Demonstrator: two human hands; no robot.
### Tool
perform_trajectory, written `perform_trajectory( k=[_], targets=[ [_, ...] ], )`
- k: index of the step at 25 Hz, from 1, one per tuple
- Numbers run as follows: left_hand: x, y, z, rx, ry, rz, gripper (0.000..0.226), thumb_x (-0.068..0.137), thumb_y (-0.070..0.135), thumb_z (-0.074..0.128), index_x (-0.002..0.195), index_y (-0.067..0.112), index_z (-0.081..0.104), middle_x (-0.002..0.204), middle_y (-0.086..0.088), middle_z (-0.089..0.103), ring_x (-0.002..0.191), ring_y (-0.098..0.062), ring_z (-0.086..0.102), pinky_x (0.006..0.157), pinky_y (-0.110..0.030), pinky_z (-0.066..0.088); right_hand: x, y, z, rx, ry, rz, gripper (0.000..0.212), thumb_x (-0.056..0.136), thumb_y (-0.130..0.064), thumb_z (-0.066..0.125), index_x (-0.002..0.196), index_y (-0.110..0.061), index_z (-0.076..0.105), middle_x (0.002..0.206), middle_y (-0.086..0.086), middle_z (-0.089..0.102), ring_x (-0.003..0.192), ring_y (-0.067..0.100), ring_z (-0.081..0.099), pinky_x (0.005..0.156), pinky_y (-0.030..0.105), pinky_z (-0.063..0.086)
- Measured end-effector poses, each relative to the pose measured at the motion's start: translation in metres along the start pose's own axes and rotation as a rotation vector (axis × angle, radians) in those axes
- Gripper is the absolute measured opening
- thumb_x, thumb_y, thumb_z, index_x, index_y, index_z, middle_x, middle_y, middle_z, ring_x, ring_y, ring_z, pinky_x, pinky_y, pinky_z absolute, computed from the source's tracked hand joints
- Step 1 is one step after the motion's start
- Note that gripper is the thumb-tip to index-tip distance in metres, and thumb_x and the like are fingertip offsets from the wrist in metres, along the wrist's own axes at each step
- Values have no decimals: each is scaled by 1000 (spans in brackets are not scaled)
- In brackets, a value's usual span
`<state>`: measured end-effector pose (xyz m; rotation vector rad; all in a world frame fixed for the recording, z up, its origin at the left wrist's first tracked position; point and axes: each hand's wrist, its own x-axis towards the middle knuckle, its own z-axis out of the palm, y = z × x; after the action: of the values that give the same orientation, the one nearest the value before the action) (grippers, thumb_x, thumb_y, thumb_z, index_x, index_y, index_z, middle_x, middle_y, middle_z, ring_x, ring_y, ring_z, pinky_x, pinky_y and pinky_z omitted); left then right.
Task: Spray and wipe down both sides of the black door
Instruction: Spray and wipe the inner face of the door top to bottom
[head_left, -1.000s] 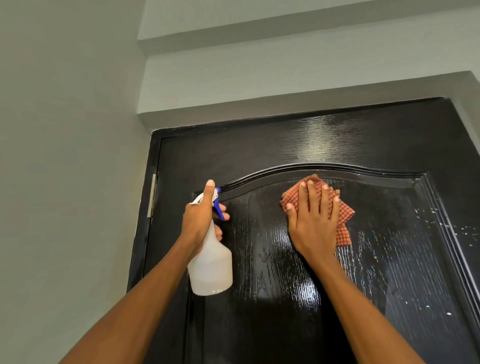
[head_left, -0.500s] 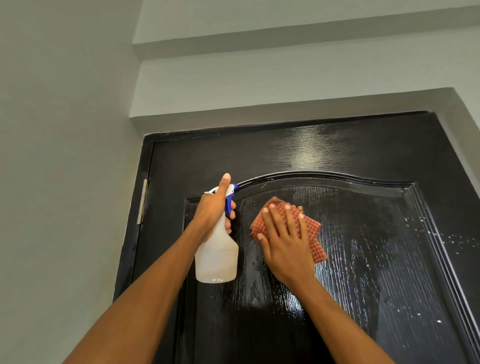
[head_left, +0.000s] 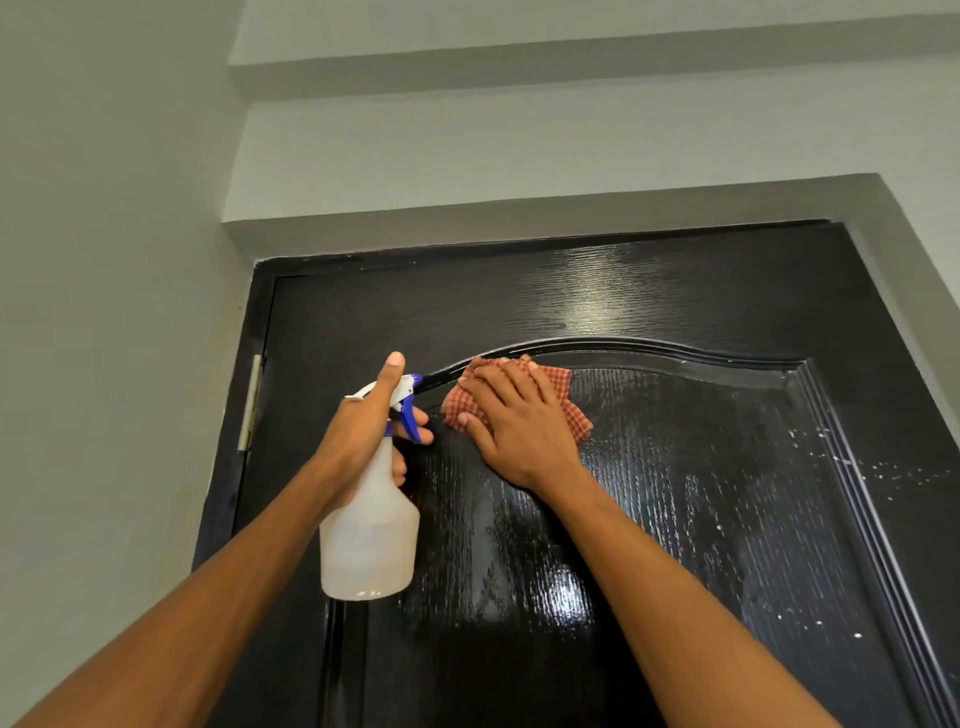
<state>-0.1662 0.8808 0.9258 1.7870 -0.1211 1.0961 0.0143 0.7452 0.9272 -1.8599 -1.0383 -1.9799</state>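
Observation:
The black door (head_left: 649, 312) fills the lower right, glossy and wet, with an arched raised panel. My left hand (head_left: 363, 431) grips the neck of a white spray bottle (head_left: 371, 540) with a blue trigger, held upright just in front of the door's left part. My right hand (head_left: 519, 421) lies flat on a red checked cloth (head_left: 558, 387), pressing it against the door at the upper left corner of the arched panel, right beside the bottle's nozzle. White droplets speckle the door's right side.
A grey wall (head_left: 104, 312) stands close on the left, meeting the door frame. A metal hinge (head_left: 250, 402) sits on the door's left edge. Grey wall and a ceiling step (head_left: 519, 67) run above the door.
My right hand has slid the cloth leftward across the panel, then up to the arch's left corner. The left hand with the bottle has stayed roughly in place. The view has tilted upward.

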Motion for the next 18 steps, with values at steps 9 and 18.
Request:
perform_trajectory(
  k=[9, 18],
  targets=[
    [-3, 6, 23, -10, -109, 34, 87, 88, 79, 39, 91, -2, 71, 85, -19, 75, 46, -27, 54, 46, -31, 48, -69, 111, -33, -57, 192, 852, 64, 104, -54, 26, 157, -21, 37, 165, 5, 33, 155, 29, 19, 126, 57, 7],
    [-9, 2, 29, 35, -106, 59, 86, 88, 80, 36, 89, 2, 73, 83, -15, 77, 48, -30, 56, 50, -34, 51, -4, 22, -11, -58, -78, -75, 56, 106, -52, 30, 156, -28, 42, 160, -2, 43, 154, 26, 26, 127, 55, 8]
  ],
)
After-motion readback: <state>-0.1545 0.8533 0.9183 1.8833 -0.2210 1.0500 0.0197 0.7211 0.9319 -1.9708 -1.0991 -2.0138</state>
